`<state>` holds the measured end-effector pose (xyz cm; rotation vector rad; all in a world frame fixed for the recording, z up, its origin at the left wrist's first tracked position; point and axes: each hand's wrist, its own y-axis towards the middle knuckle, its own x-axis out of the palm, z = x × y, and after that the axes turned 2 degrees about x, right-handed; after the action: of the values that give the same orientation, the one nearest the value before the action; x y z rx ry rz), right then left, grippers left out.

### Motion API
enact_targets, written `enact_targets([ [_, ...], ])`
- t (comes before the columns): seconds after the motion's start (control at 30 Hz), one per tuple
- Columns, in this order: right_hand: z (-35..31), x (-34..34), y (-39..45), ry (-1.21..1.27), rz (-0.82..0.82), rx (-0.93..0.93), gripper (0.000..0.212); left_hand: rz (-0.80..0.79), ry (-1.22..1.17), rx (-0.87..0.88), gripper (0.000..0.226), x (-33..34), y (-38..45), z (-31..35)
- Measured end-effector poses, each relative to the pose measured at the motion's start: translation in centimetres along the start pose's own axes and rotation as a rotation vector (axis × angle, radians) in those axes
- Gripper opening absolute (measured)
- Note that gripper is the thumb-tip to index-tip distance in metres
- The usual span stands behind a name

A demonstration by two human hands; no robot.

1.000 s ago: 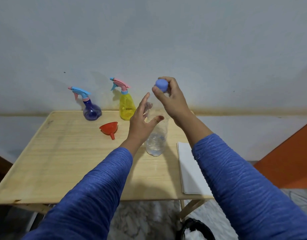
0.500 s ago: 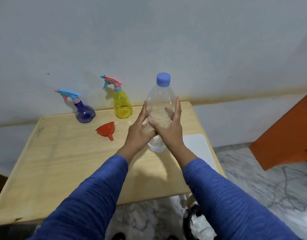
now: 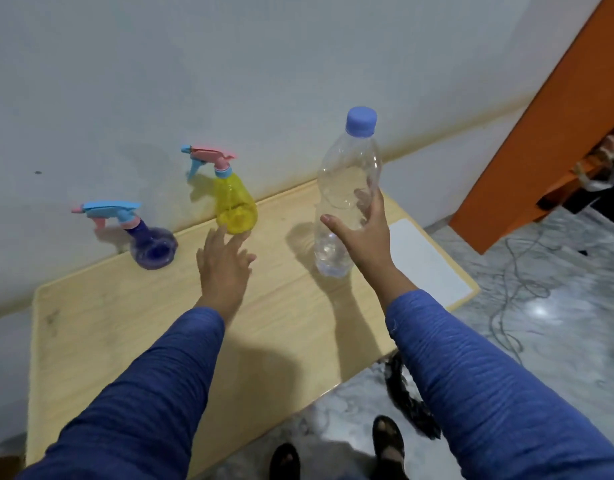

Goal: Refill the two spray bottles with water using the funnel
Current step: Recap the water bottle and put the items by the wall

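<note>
A clear plastic water bottle (image 3: 347, 174) with a blue cap (image 3: 361, 121) screwed on stands on the wooden table (image 3: 101, 334), with a little water at its bottom. My right hand (image 3: 364, 237) wraps its lower half, thumb in front and fingers behind. My left hand (image 3: 225, 268) hovers open, fingers spread, just in front of the yellow spray bottle (image 3: 236, 206). The purple spray bottle (image 3: 153, 249) stands to its left by the wall. Both spray heads are on. The red funnel is hidden, probably under my left hand.
A white sheet (image 3: 426, 265) lies on the table's right end. An orange piece of furniture (image 3: 555, 133) stands at the right. A cable (image 3: 513, 289) trails over the marble floor. A black bag (image 3: 409, 403) hangs below the table edge.
The blue cap went from my right hand onto the bottle. My left hand then let go of the bottle and moved left toward the yellow spray bottle, covering the funnel.
</note>
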<state>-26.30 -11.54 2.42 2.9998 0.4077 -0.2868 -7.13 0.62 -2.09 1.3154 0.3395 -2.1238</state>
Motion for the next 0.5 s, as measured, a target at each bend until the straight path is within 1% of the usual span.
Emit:
enact_targets([
  [0.07,0.0,0.5,-0.4,-0.026,0.037,0.020,0.094,-0.092,0.077,-0.070,0.048,-0.8,0.2,-2.2],
  [0.17,-0.2,1.2,-0.8,-0.033,0.093,0.045,0.091,-0.195,0.050,-0.104,0.054,-1.0,0.2,-4.5],
  [0.33,-0.7,2.1,-1.0,-0.023,0.154,0.052,0.085,-0.200,-0.274,-0.128,0.061,-0.2,0.6,-5.6],
  [0.43,-0.9,2.4,-0.5,-0.016,0.173,0.063,0.083,-0.175,-0.461,-0.133,0.063,0.4,1.6,-4.8],
  [0.5,-1.1,2.5,0.1,-0.007,0.179,0.073,0.083,-0.199,-0.623,-0.108,0.062,0.9,2.6,-3.8],
])
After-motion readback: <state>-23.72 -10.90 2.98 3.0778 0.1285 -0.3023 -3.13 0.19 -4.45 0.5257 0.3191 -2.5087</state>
